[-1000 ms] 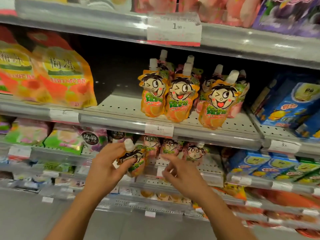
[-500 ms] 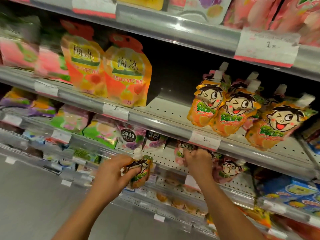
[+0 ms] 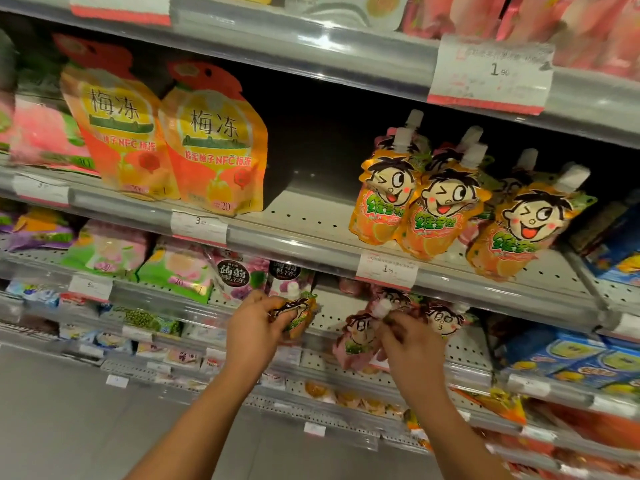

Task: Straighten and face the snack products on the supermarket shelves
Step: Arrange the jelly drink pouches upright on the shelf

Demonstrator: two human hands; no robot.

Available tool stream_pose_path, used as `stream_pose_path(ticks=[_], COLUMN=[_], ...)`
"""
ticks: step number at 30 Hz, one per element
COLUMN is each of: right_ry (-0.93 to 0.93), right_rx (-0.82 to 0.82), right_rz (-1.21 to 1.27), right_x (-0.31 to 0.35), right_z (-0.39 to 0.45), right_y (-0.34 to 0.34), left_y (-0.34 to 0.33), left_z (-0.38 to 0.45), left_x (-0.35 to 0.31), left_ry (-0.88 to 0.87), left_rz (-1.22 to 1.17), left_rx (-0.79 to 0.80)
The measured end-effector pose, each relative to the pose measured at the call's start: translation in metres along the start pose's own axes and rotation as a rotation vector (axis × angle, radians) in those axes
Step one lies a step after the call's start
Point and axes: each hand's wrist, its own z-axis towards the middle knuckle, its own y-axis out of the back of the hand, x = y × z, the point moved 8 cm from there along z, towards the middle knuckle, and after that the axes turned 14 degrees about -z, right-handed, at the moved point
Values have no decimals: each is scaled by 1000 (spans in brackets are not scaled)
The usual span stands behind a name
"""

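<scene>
My left hand (image 3: 254, 332) grips an orange spouted jelly pouch (image 3: 298, 311) with a cartoon face, held in front of the lower shelf (image 3: 332, 308). My right hand (image 3: 414, 344) pinches the top of a pink cartoon-face pouch (image 3: 356, 337) near its white cap, pulled forward from that shelf. More pink pouches (image 3: 445, 318) stand behind it. On the shelf above, three orange cartoon pouches (image 3: 443, 209) lean at angles, others behind them.
Two large yellow-orange pouches (image 3: 211, 150) stand on the upper shelf's left, with a gap of bare perforated shelf (image 3: 304, 213) beside them. Green and pink bags (image 3: 173, 271) and purple pouches (image 3: 239, 275) sit left of my hands. Blue boxes (image 3: 571, 358) lie right. Grey floor (image 3: 69, 427) below.
The view has swung left and closer. My right hand went from reaching into the lower shelf to pulling a pink pouch forward. My left hand keeps its orange pouch.
</scene>
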Motion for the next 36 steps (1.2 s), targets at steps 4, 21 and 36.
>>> stream_pose_path(ticks=[4, 21, 36], right_ry=[-35, -111, -41], right_rx=[-11, -27, 57], right_rz=[-11, 90, 149], right_x=[-20, -50, -36], right_z=[-14, -38, -36], right_y=[13, 41, 35], left_y=[-16, -25, -9], left_z=[23, 29, 3], left_x=[-2, -8, -30], left_ry=[-2, -7, -120], left_rz=[68, 94, 33], left_rx=[9, -33, -127])
